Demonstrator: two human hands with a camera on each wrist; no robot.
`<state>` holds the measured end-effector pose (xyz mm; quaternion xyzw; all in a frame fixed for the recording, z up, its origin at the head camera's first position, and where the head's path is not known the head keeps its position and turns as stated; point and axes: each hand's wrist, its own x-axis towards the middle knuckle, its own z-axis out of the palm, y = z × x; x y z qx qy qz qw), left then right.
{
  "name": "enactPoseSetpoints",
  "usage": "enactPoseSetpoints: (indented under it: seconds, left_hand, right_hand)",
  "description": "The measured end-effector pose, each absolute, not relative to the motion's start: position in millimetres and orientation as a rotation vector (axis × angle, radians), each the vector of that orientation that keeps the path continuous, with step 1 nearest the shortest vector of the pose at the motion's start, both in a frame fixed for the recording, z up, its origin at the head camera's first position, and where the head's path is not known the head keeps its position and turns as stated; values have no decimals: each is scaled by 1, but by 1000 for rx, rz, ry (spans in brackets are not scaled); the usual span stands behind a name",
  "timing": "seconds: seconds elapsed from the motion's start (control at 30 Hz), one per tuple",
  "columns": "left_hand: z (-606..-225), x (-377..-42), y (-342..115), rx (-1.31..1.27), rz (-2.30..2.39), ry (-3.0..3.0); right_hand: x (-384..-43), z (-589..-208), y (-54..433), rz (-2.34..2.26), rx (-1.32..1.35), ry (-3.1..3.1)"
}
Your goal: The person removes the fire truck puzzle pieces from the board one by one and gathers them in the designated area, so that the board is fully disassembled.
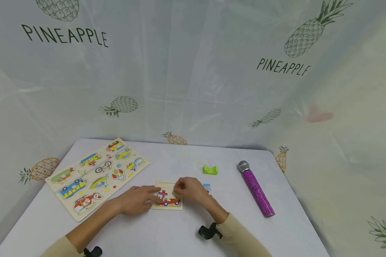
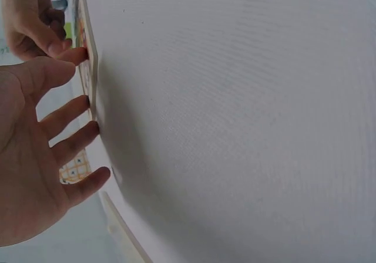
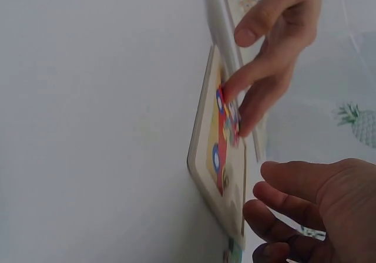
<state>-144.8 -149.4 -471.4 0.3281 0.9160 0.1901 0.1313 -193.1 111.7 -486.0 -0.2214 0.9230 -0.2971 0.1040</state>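
Note:
A small wooden puzzle board [image 1: 168,182] lies on the table, with a red vehicle picture [image 1: 171,203] set in its frame. My left hand [image 1: 136,200] reaches in from the left, its spread fingers resting on the board's left part. In the left wrist view, the fingers of that left hand [image 2: 35,140] are nearly straight and hold nothing. Over the board's upper right hovers my right hand [image 1: 191,190]. Its fingers bend loosely in the right wrist view, where a gap shows between thumb and forefinger of the right hand [image 3: 317,210] and no held piece is visible.
A large vehicle puzzle board [image 1: 110,189] lies at the left. Behind the right hand is a green curved block [image 1: 210,170], and a blue piece [image 1: 207,186] is partly hidden beside that hand. A purple glittery microphone [image 1: 257,189] lies at the right. A pineapple-print curtain [image 1: 193,71] hangs behind.

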Motion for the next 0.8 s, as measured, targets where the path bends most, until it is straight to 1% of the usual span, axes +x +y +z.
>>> enactPoseSetpoints:
  seconds: [0.4, 0.8]
  left_hand:
    - [-471, -141, -151, 936, 578, 2668]
    - [-473, -140, -152, 961, 541, 2692]
  right_hand:
    - [-191, -489, 82, -836, -693, 2615]
    - [-188, -488, 76, -822, -744, 2609]
